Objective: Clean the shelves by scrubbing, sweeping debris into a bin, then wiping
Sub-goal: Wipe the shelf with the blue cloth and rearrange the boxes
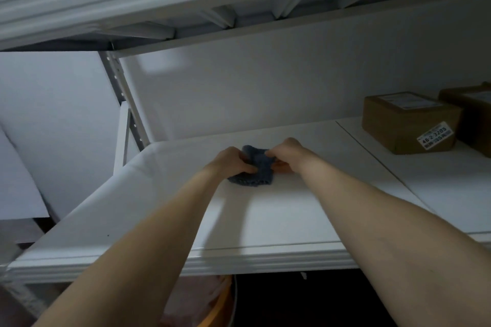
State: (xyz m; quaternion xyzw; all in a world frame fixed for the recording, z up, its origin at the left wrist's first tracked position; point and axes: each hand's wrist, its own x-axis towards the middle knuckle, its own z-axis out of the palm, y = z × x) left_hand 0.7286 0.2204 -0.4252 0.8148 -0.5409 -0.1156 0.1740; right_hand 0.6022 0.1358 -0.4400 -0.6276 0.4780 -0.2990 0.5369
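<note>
- Both hands met at mid-depth on the white shelf [265, 220]. The left hand [233, 160] and the right hand [285, 151] each gripped an opposite side of the dark blue cloth [259, 170].
- The fingers [243, 154] of both hands were curled into the fabric. The cloth was bunched between them, and its lower edge rested on the shelf surface.
- Judged step: folding or gathering the cloth into a pad for wiping.
- Good practice here would be to fold the cloth into a flat, compact pad, so that a broad face rather than a lump meets the surface.
- Strokes would best run from the back wall toward the front lip, overlapping, and begin near the left upright post [125, 98].
- Two cardboard boxes [406, 122] stood on the neighbouring panel to the right, well apart from the hands. Wiping there would call for lifting or shifting them first.
- An orange-rimmed bin [220, 308] showed below the front edge. A few dark specks on the near left of the shelf suggested some debris remained.
</note>
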